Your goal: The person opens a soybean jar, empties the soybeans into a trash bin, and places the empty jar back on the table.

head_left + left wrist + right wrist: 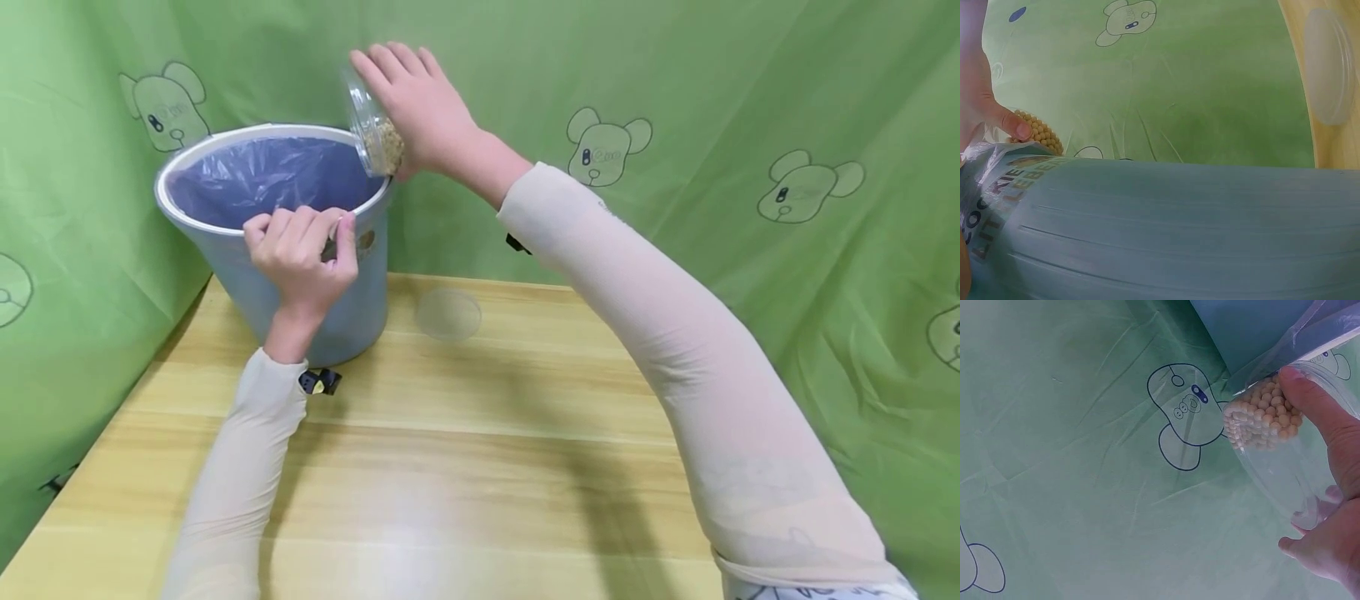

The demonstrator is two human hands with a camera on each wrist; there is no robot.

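Note:
A blue-grey trash bin with a white rim and a clear bag liner stands at the table's back left. My left hand grips its near rim, fingers curled over the edge. At the bin's right rim, my right hand holds a clear plastic jar tipped on its side, mouth toward the bin. Small round beige balls are gathered in the jar's lower side, below my right thumb. Most of the jar's far side is hidden by the right hand in the head view.
A clear round lid lies flat on the wooden table, right of the bin. Green cloth with printed bear heads hangs behind and along the left of the table. Black wrist cameras sit at the sleeves.

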